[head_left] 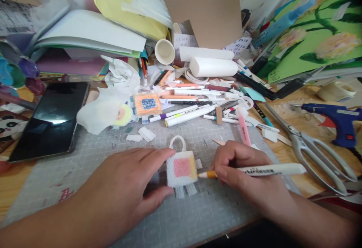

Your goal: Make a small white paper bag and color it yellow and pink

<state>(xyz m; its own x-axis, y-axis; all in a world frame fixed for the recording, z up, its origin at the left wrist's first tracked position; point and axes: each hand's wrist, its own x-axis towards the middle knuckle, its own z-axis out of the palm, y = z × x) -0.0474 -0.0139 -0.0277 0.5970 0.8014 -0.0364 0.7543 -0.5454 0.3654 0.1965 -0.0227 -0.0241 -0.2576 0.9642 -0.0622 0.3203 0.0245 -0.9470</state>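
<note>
A small white textured bag-shaped piece [181, 168] with a looped handle lies on the grey cutting mat. Pink fills its middle square, and yellow runs down its right edge. My left hand [124, 176] rests beside it, index finger at the upper left corner and thumb near the lower left, the fingers apart. In my right hand [240, 168] is a white marker pen [271, 170], its orange-yellow tip at the piece's yellow right edge. Pale tape strips [185, 191] stick out from under the piece. Behind it sits an orange textured piece [147, 103] with a blue centre.
Many markers [189, 114] and scraps are heaped across the back of the cutting mat [93, 165]. At left lies a black phone [51, 119]. Scissors [311, 150] and a blue glue gun [336, 116] are on the right. White rolls [213, 67] and a paper cup [164, 51] stand behind.
</note>
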